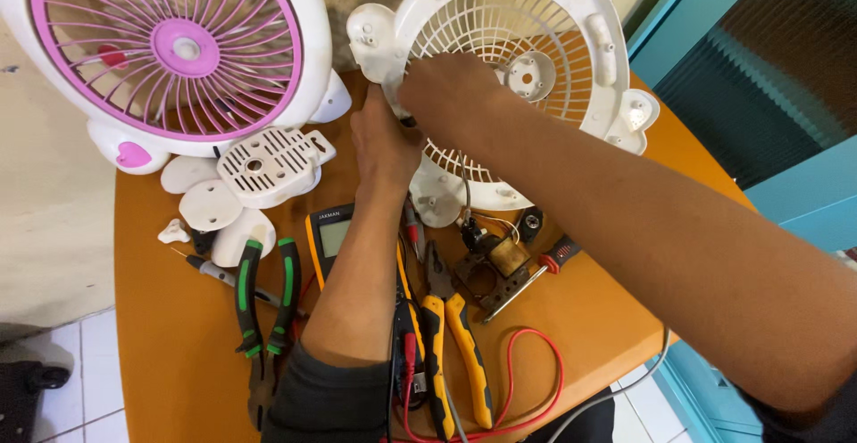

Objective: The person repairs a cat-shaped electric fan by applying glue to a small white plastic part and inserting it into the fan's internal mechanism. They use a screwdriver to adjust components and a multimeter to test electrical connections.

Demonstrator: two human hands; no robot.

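A white fan rear grille housing [571,23] stands tilted at the far middle of the orange table [178,345]. My left hand [384,144] and my right hand [451,95] meet at its lower left rim, fingers closed on the housing edge; what lies between the fingers is hidden. Below the hands a small motor with copper windings [495,260] lies on the table, wired up toward the housing.
A white fan front with a pink grille [174,50] stands at the far left, white plastic covers [268,162] below it. Green-handled pliers [263,300], yellow-handled pliers [455,345], a multimeter [330,233], red leads [536,380] and a screwdriver [531,278] lie around.
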